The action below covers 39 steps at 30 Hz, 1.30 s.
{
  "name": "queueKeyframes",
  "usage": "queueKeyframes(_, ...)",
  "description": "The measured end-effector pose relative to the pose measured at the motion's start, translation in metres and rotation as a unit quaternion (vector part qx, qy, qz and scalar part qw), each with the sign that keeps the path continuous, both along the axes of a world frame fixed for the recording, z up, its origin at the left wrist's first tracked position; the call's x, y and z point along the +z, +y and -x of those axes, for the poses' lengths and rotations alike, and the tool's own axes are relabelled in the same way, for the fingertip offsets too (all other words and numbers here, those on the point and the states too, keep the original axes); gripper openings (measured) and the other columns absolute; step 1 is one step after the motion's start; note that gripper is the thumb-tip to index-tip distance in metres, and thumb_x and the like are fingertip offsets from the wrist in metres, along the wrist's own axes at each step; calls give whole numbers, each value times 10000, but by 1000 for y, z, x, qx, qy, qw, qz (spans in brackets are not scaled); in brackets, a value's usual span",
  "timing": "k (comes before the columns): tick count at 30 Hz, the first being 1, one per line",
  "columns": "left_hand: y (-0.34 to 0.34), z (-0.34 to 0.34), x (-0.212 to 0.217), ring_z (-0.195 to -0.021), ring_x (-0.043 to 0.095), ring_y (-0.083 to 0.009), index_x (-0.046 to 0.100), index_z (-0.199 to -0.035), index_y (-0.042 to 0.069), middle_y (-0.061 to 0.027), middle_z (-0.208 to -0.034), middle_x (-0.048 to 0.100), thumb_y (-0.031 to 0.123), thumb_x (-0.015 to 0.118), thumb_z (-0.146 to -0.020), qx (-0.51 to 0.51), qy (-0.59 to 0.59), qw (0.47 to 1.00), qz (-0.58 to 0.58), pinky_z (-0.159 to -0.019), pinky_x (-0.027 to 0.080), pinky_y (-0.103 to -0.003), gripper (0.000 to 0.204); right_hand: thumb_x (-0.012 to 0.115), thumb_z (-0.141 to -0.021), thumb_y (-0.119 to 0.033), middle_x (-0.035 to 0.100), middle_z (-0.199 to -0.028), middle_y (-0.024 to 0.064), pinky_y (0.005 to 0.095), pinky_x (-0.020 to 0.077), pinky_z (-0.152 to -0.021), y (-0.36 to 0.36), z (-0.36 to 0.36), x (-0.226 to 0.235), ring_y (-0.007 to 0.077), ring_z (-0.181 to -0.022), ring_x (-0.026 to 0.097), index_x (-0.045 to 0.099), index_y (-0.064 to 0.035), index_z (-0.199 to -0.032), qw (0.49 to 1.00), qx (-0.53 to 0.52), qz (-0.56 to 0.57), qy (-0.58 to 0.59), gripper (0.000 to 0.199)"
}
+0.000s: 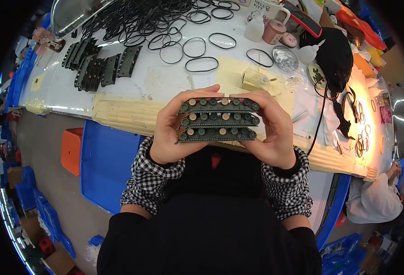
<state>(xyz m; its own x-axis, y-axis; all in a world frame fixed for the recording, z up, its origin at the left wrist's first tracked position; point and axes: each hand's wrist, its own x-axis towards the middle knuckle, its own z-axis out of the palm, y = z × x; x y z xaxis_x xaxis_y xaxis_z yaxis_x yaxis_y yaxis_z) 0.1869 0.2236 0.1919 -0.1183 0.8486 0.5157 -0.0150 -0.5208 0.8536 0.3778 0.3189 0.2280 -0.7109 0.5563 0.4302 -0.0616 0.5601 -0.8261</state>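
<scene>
Between my two hands is a stack of toy tank track pieces (218,120), three dark green strips with rows of small wheels, a few of them tan. My left hand (167,126) is closed round the left end of the stack, and my right hand (276,130) grips the right end. The strips lie level, one above another, held over the table's near edge. Further off to the left, several similar dark green track pieces (91,75) stand in rows on the table. Loose black rubber bands (202,64) are spread on the white tabletop beyond my hands.
A big tangle of black bands (133,20) covers the far table. A yellowish block (256,80), a pink cup (274,31), a white mug (268,10) and a black cloth (332,55) lie right. Blue bin (103,160) and orange bin (72,151) stand below left; another person (373,199) sits right.
</scene>
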Motion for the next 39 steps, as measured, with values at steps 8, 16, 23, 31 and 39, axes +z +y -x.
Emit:
queueKeyframes(8, -5, 20, -10, -1317, 447, -326, 527, -1236, -32, -178, -1249, 590, -21, 742, -698, 72, 45, 996, -13, -1123, 313, -468, 579, 783, -728, -116, 636, -1002, 103, 329, 473, -748, 20, -15, 26, 242, -889, 587, 631, -10, -1112, 963, -231, -134, -32, 427)
queueKeyframes(16, 4, 16, -9, -1264, 505, -307, 541, -1219, -16, -164, -1250, 592, -4, 742, -698, 96, 73, 993, 5, -1153, 236, -499, 558, 704, -836, -76, 634, -795, 67, 275, 438, -624, 49, -12, -6, 163, -709, 564, 670, -13, -931, 926, -296, -205, -114, 119)
queueKeyframes(23, 2, 14, -11, -1236, 533, -281, 538, -1225, -11, -157, -1226, 610, 12, 745, -702, 97, 57, 993, 20, -1171, 183, -518, 562, 681, -855, -29, 624, -782, 78, 265, 488, -594, 27, -7, 6, 154, -670, 609, 647, 7, -882, 933, -332, -138, 22, 56)
queueKeyframes(31, 3, 8, -2, -1239, 537, -296, 575, -1205, 5, -126, -1209, 629, 59, 776, -708, 113, 105, 988, 23, -1167, 165, -544, 540, 456, -1011, -85, 613, -823, 116, 273, 594, -654, -5, 9, 15, 190, -729, 696, 461, 46, -996, 957, -195, 154, 153, 132)
queueKeyframes(39, -1, 9, 0, -1235, 541, -313, 602, -1191, 27, -105, -1209, 634, 102, 800, -710, 138, 142, 980, 19, -1155, 163, -568, 525, 477, -1004, -80, 616, -812, 114, 261, 585, -629, -4, 11, 14, 179, -705, 692, 467, 38, -995, 962, -184, 150, 135, 118)
